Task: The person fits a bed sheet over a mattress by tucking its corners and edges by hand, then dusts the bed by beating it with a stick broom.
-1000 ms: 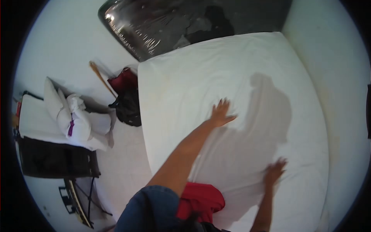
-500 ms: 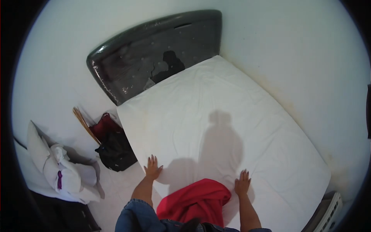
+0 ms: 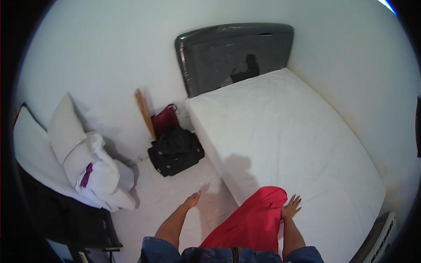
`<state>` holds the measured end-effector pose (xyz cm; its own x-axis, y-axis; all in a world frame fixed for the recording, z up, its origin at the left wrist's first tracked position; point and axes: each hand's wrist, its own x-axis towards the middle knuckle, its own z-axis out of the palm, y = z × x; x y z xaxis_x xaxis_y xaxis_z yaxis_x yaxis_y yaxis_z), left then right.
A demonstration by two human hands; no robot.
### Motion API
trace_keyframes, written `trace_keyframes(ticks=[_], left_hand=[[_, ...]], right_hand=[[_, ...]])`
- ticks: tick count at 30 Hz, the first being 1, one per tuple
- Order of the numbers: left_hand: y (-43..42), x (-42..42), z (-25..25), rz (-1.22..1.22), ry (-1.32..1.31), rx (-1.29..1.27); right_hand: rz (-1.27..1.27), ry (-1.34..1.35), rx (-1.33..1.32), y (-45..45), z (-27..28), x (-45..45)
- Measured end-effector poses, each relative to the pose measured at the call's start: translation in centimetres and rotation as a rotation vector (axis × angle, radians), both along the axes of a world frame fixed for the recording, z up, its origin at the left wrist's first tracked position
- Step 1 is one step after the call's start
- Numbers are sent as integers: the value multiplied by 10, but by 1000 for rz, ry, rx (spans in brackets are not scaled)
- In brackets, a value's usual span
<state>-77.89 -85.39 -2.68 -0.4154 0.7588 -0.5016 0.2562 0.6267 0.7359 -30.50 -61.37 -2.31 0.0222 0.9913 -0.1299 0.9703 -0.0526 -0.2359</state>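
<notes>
In the head view, the white-sheeted bed (image 3: pixel 280 127) runs lengthwise toward the far headboard (image 3: pixel 215 61), the right-hand grip (image 3: pixel 290 210) nearer, spread wide on the bed's near part beside the red cloth (image 3: pixel 252 223), while the left-hand grip (image 3: pixel 191 201), its opening unclear, hangs left over the floor (image 3: pixel 153 197).

Mattress (image 3: pixel 280 118) set between the headboard (image 3: pixel 232 57) behind and the cloth (image 3: pixel 250 219) in front
On the right, the mattress is bordered by a wall (image 3: pixel 351 65); the cloth is laid across its near left edge, between the left hand (image 3: pixel 191 201), held out over the floor (image 3: pixel 153 197), and the right hand (image 3: pixel 291 208), placed on the mattress just beside the cloth; left of the mattress a duffel bag (image 3: pixel 177 153) is set on the floor, backed by a handbag (image 3: pixel 165 118) and a stick (image 3: pixel 144 111); farther left, pillows (image 3: pixel 68 127) are seen
</notes>
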Motion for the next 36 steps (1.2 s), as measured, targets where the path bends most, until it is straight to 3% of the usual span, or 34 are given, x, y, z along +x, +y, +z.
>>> trace_keyframes(ticks=[3, 9, 11, 13, 15, 18, 20, 24, 26, 28, 31, 33, 36], left_hand=[[-52, -9, 2, -20, -49, -184], [-122, 8, -20, -40, -148, -82], [-154, 9, -18, 44, -341, -25], [-189, 2, 1, 168, -354, -223], [-229, -19, 13, 108, -240, -388], [-276, -49, 21, 92, -132, -410], [-289, -77, 21, 56, -92, -601], [-290, -129, 17, 108, 18, -436], [-272, -138, 29, 374, -251, -325], [-255, -143, 24, 383, -270, -330], [-223, -151, 39, 347, -325, -384], [-203, -162, 51, 302, -382, -445], [-170, -212, 70, 177, -515, -630]], right_hand=[[145, 69, 13, -47, 4, -32], [493, 283, -98, -133, 28, -87], [604, 382, -113, -143, 2, -98], [715, 489, -122, -155, -4, -110], [841, 510, -146, -166, 4, -134], [832, 519, -214, -166, 28, -164], [813, 530, -188, -158, 38, -178], [779, 544, -139, -125, 52, -207], [691, 576, -289, -96, 52, -227], [610, 596, -447, -70, 42, -241], [657, 612, -227, -28, 34, -284], [657, 541, 167, -9, 30, -307], [817, 636, 370, 31, 2, -340]])
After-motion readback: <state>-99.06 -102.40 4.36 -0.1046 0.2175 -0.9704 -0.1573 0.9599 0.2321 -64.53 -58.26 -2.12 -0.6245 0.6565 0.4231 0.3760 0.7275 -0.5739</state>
